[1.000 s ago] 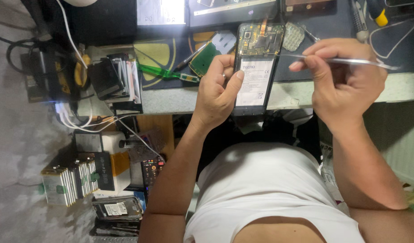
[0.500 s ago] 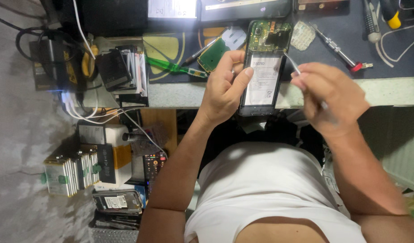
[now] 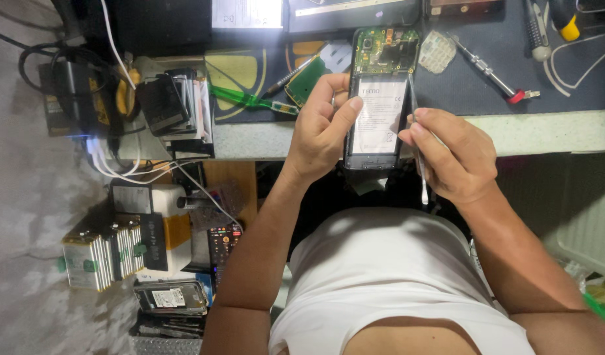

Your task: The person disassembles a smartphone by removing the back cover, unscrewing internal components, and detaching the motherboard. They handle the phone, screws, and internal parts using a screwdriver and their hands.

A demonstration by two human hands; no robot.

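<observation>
Phone point(image 3: 379, 98), back off, stays gripped by the left hand point(image 3: 322, 131); the right hand point(image 3: 450, 154) has swung its pinched tweezers point(image 3: 417, 141) in from the right, alongside the battery point(image 3: 378, 117).

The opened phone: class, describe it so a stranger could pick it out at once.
Find the dark work mat at the bench edge. The opened phone stands between the left hand and right hand. Unlike nearby tools, it shows a green circuit board above a white-labelled battery.

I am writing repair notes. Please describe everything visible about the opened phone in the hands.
The opened phone is a dark slab, back cover off. A green circuit board fills its far end; a white-labelled battery covers the middle. It lies lengthwise over the bench edge. The left hand grips its side, thumb on the battery; the right hand holds thin metal tweezers alongside.
</observation>
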